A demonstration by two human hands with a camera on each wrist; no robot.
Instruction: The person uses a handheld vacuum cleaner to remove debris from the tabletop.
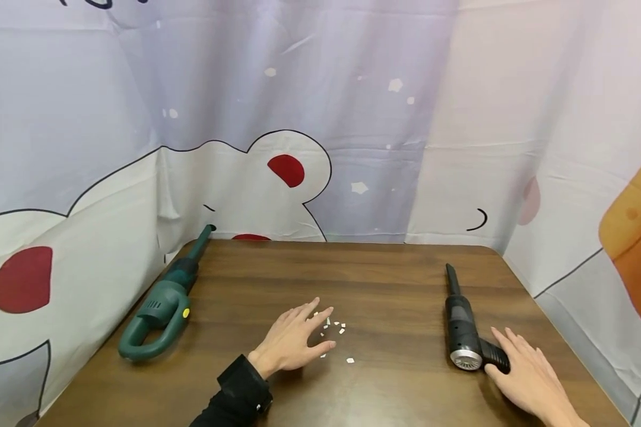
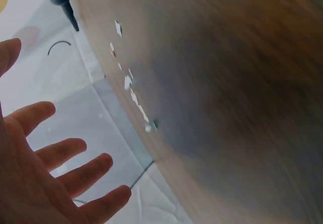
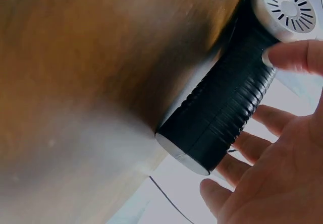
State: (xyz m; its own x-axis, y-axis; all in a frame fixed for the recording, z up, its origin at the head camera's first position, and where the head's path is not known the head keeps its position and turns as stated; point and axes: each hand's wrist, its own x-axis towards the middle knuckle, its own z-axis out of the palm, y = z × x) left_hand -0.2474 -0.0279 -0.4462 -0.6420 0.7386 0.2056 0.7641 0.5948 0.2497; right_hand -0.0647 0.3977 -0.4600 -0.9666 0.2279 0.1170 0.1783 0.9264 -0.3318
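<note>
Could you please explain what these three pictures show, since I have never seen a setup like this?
There is no machine here: a person works with two bare hands and wears three cameras. The wide picture comes from the head and looks down on a wooden table. The other two come from the wrists, each close to its own hand. On the table lie a green handheld vacuum at the left, a black handheld vacuum at the right, and small white paper scraps in the middle. The left hand rests open beside the scraps and holds nothing. The right hand has straight fingers at the black vacuum's ribbed handle, without gripping it.
</note>
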